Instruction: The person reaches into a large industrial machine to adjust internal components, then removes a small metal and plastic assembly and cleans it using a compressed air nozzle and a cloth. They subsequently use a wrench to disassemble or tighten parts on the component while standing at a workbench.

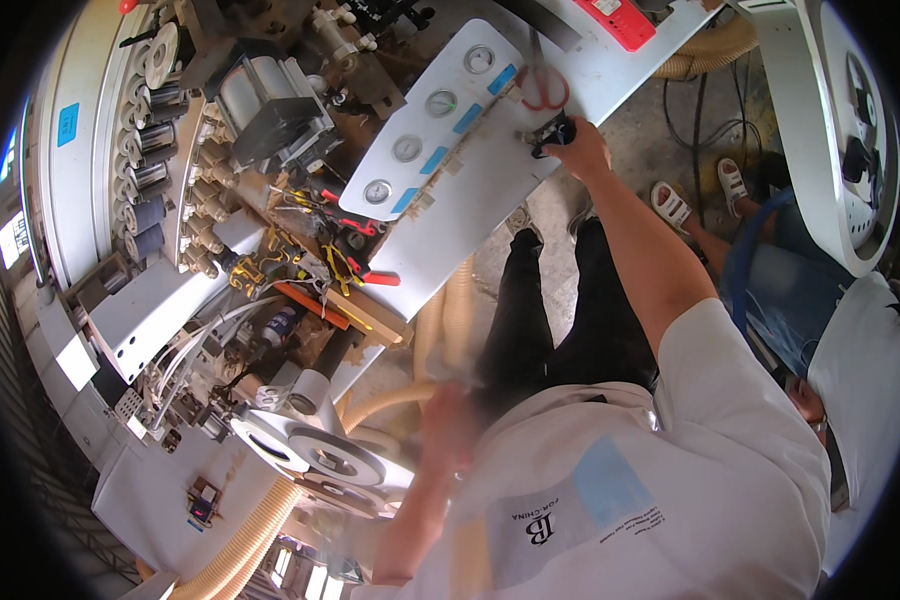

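My right hand [583, 152] reaches out to the edge of the white machine table [450, 215]. Its fingers are closed on a small black object [544, 133], whose exact kind I cannot make out. Just beyond that object lies a pair of scissors with red handles [544, 92]. A white panel with several round gauges and blue labels [425, 125] sits left of them on the table. My left hand [446, 420] hangs low in front of my waist, smeared by motion. Its fingers cannot be made out, and nothing in it shows.
Left of the gauge panel lie pliers, red-handled tools [378, 278] and a yellow-black drill [260, 265]. A red box [620, 20] rests at the far table end. Beige corrugated hoses [457, 315] run below the edge. Another person's sandalled feet [670, 205] are at the right, beside a white machine housing [820, 130].
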The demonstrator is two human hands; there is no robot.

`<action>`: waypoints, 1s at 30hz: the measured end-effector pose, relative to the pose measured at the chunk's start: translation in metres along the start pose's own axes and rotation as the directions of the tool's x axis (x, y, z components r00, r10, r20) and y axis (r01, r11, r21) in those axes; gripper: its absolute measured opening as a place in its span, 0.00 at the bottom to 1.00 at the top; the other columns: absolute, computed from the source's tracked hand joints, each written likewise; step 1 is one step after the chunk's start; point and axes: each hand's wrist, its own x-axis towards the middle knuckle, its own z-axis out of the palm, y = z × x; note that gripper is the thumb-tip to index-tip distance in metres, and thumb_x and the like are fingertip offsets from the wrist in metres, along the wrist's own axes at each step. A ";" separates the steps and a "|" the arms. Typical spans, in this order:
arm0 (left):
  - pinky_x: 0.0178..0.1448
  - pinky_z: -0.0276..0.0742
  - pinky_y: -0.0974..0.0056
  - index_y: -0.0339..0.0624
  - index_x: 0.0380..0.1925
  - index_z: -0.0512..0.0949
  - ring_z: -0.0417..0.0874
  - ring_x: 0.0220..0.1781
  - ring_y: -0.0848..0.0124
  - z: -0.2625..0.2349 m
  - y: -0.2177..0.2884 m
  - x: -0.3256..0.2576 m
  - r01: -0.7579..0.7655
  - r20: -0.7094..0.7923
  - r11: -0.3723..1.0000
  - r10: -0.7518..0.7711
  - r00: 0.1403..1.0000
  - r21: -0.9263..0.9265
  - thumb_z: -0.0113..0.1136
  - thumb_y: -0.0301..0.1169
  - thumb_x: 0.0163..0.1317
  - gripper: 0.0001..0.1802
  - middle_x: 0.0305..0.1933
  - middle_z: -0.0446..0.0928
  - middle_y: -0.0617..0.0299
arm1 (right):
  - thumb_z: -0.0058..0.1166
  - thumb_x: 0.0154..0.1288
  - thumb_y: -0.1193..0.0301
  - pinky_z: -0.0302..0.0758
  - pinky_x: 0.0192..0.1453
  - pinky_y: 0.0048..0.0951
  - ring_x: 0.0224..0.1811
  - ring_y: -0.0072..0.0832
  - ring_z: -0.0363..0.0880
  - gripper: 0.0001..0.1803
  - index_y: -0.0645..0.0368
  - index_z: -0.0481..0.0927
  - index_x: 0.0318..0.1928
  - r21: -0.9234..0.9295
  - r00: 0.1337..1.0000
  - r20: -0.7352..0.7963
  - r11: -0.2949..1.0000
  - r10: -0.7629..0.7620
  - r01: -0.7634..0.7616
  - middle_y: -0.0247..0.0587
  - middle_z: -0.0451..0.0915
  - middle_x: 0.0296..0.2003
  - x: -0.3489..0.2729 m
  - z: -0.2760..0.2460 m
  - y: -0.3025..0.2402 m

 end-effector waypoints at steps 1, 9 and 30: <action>0.51 0.80 0.46 0.42 0.42 0.79 0.83 0.48 0.47 0.000 0.001 0.001 0.002 -0.003 0.999 -0.002 1.000 -0.034 0.54 0.27 0.61 0.10 0.41 0.80 0.49 | 0.77 0.44 0.52 0.76 0.63 0.40 0.61 0.42 0.80 0.46 0.55 0.76 0.64 -0.019 0.999 0.031 1.000 0.018 -0.017 0.45 0.81 0.59 0.000 -0.001 -0.002; 0.45 0.75 0.54 0.48 0.27 0.81 0.79 0.49 0.60 0.003 -0.015 0.010 0.015 0.073 0.909 0.018 0.997 -0.417 0.59 0.30 0.55 0.03 0.41 0.76 0.61 | 0.72 0.50 0.48 0.77 0.60 0.41 0.57 0.40 0.80 0.33 0.53 0.84 0.54 -0.123 0.988 0.060 0.981 -0.141 0.147 0.40 0.82 0.51 -0.017 0.007 0.009; 0.23 0.67 0.67 0.43 0.35 0.70 0.65 0.16 0.75 -0.025 0.178 0.027 -0.310 0.165 0.911 0.361 0.918 -0.271 0.45 0.46 0.80 0.20 0.18 0.65 0.67 | 0.66 0.68 0.71 0.78 0.49 0.23 0.42 0.21 0.83 0.14 0.64 0.80 0.49 0.956 0.982 0.008 0.286 0.189 -0.063 0.36 0.85 0.41 -0.215 -0.249 0.000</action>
